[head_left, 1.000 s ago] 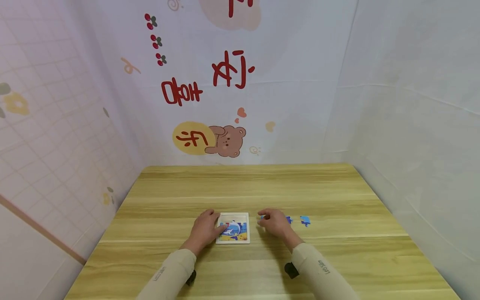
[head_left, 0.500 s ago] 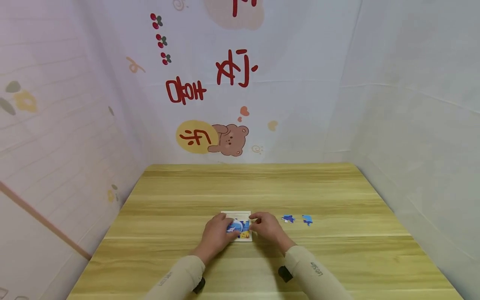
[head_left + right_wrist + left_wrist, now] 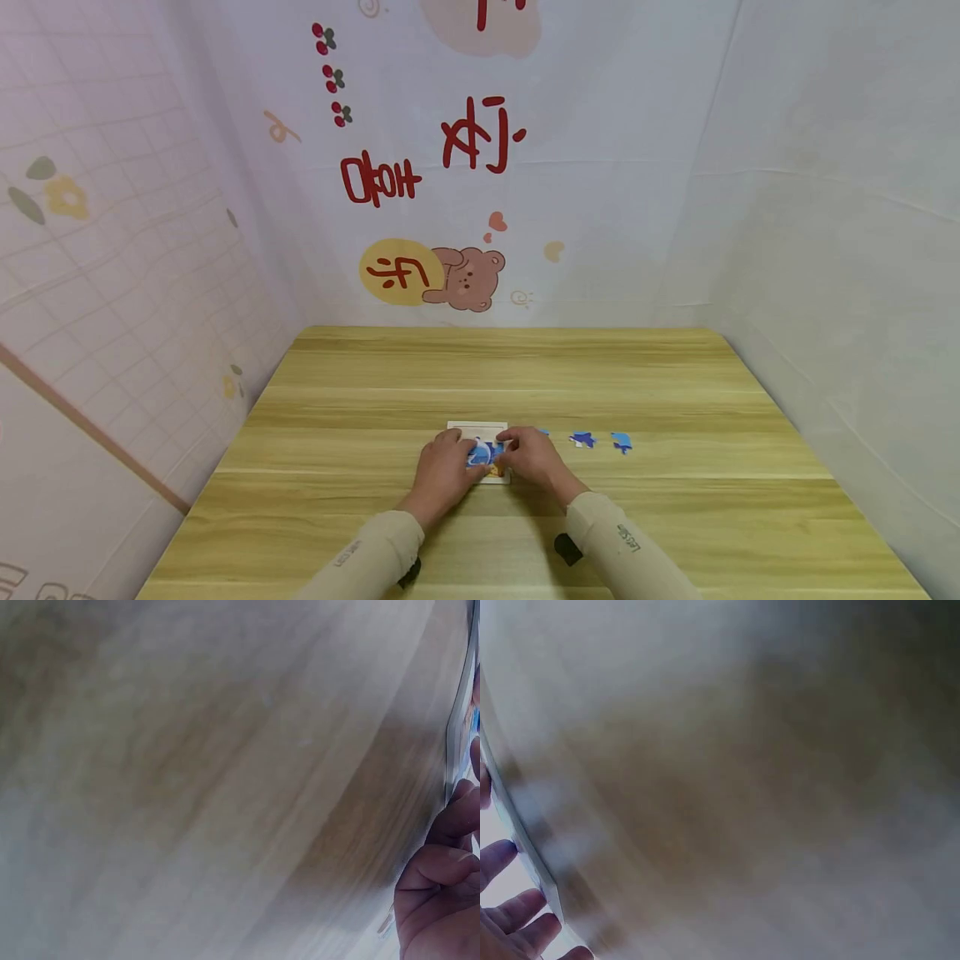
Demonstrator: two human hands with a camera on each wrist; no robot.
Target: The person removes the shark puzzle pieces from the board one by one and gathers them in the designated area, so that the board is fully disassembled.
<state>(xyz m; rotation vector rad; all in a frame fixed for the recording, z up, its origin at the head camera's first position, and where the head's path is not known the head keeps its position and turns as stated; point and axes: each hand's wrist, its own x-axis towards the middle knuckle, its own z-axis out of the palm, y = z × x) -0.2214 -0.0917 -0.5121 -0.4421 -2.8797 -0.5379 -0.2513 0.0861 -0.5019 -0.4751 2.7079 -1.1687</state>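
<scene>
One firm left hand (image 3: pixel 442 472), its fingers apart, should brace the puzzle tray (image 3: pixel 480 425) — well inside the counter's (image 3: pixel 675 375) far edge — while the right hand (image 3: pixel 531 454), its grip unclear, presses gently.

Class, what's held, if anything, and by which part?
Unclear: left hand and right hand partly cover opposite sides of a white square puzzle tray, hiding any grip.
</scene>
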